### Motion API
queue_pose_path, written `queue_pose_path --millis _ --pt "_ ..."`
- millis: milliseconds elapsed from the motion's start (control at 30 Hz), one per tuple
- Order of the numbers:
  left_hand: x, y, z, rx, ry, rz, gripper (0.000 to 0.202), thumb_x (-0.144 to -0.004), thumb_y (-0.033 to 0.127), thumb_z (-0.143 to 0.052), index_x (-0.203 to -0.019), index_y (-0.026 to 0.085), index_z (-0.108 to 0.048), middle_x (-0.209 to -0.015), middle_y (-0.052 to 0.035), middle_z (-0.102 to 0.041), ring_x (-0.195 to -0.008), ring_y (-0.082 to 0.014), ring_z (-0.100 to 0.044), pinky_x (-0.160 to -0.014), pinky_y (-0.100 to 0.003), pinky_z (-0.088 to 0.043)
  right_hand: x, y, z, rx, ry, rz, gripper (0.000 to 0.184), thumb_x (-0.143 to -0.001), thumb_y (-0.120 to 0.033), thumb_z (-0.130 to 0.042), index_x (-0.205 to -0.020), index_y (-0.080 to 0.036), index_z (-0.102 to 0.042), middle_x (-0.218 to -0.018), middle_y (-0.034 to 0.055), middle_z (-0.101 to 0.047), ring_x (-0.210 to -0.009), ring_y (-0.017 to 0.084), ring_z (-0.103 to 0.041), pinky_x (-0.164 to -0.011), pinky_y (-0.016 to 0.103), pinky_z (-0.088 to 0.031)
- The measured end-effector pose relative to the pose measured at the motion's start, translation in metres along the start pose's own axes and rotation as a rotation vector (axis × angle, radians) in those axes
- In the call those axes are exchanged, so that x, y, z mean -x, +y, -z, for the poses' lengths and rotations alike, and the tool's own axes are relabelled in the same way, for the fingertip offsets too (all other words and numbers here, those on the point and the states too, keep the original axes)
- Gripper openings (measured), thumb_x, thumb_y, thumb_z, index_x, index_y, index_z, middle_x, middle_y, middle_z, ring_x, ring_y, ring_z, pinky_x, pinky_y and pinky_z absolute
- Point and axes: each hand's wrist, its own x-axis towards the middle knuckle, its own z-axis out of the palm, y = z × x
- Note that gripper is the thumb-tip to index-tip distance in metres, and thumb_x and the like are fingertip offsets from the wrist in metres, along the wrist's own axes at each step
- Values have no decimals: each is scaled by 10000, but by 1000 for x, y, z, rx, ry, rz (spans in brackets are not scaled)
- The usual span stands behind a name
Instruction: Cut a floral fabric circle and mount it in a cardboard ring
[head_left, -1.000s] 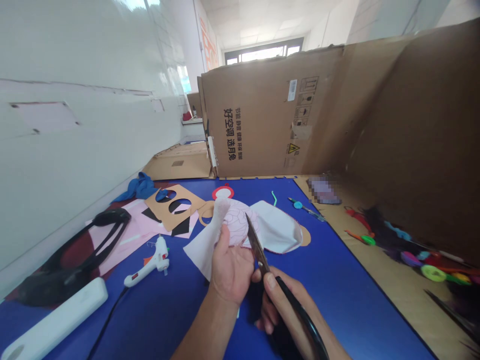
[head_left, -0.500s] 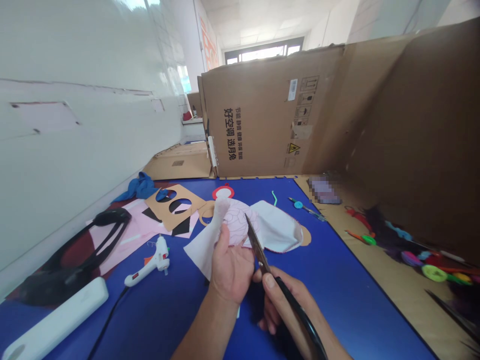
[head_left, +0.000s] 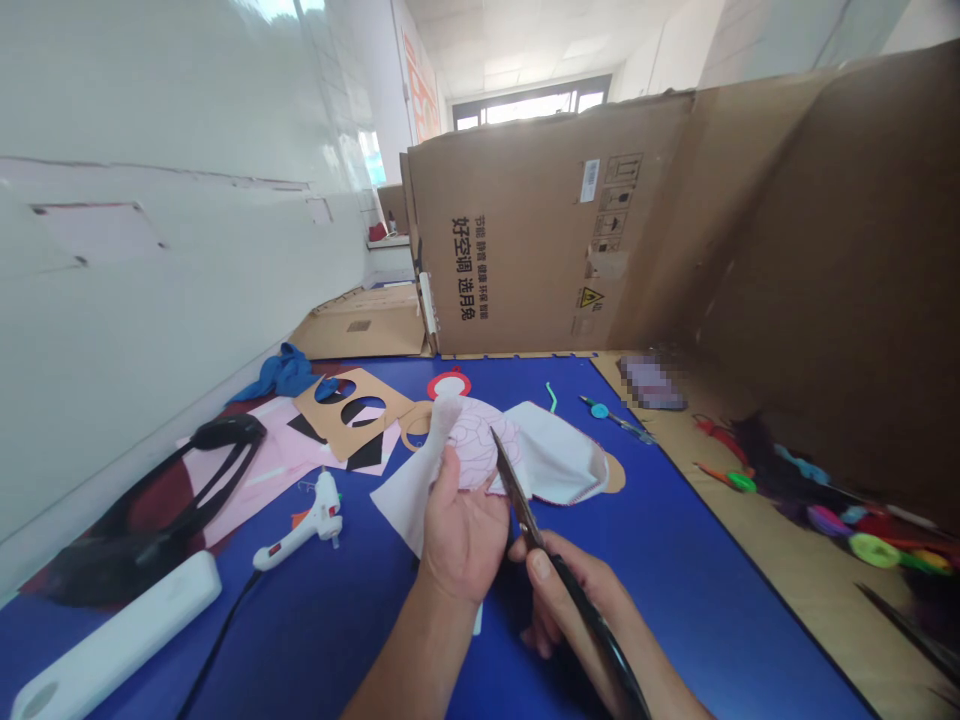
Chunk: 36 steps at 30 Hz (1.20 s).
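Note:
My left hand grips a piece of white fabric with a pink line pattern drawn on it, thumb on top, just above the blue table. My right hand is closed round the black handles of a pair of scissors. The blades point up and away, and their tips lie against the fabric's patterned part. More of the white fabric trails to the right onto the table.
A white glue gun with a black cord lies to the left, near a white bar, a black strap and pink paper. Cardboard with cut-out holes lies farther back. Tall cardboard walls stand behind and right; small coloured items lie on the right.
Almost nothing differs: both hands, the fabric and the scissors keep their places, with only a slight shift of the view.

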Motion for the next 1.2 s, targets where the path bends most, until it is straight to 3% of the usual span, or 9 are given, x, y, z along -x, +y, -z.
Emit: queue_pose_path --millis 200,400,667,867,1033,1200 --pt "0 1 -1 -4 -19 -6 434 -1104 397 -488 -1360 139 -726 -1344 -171 -764 -1310 -297 -693 -1185 -468 -495 1 -8 2 59 -8 50 691 -984 -816 -506 -1104 -161 -690 -597 -50 -492 -534 158 -560 -599 309 -538" --pt "1 1 0 -17 -33 0 446 -1092 408 -521 -1417 154 -692 -1286 -161 -782 -1250 -299 -719 -1144 -468 -524 1 -6 5 28 -10 62 617 -1015 -752 -532 -1133 -165 -682 -617 -52 -491 -535 154 -556 -610 318 -556" --pt "0 2 1 -36 -38 -11 446 -1098 403 -506 -1421 156 -691 -1247 -163 -796 -1197 -298 -744 -1123 -486 -544 -3 -1 6 13 -25 38 628 -1012 -754 -536 -1143 -153 -664 -555 -68 -482 -481 146 -531 -625 359 -599" --pt "-2 3 1 -11 -47 -41 430 -1107 372 -492 -1437 173 -681 -1306 -159 -781 -1216 -272 -740 -1150 -464 -526 -3 -8 7 17 -33 6 632 -977 -805 -540 -995 -181 -642 -565 -73 -450 -476 122 -498 -610 337 -596" --pt "-2 3 1 -32 -28 -48 436 -1097 378 -515 -1447 171 -673 -1314 -161 -777 -1218 -279 -739 -1140 -473 -535 -5 -4 8 18 -33 -14 639 -969 -798 -566 -1078 -174 -648 -554 -88 -434 -456 114 -473 -579 318 -584" --pt "-1 3 -1 -35 1 -39 414 -1102 369 -504 -1394 150 -700 -1289 -163 -787 -1164 -269 -762 -1125 -462 -553 -5 -2 10 16 -44 -18 644 -967 -809 -555 -1038 -176 -646 -536 -86 -439 -451 114 -466 -595 334 -597"
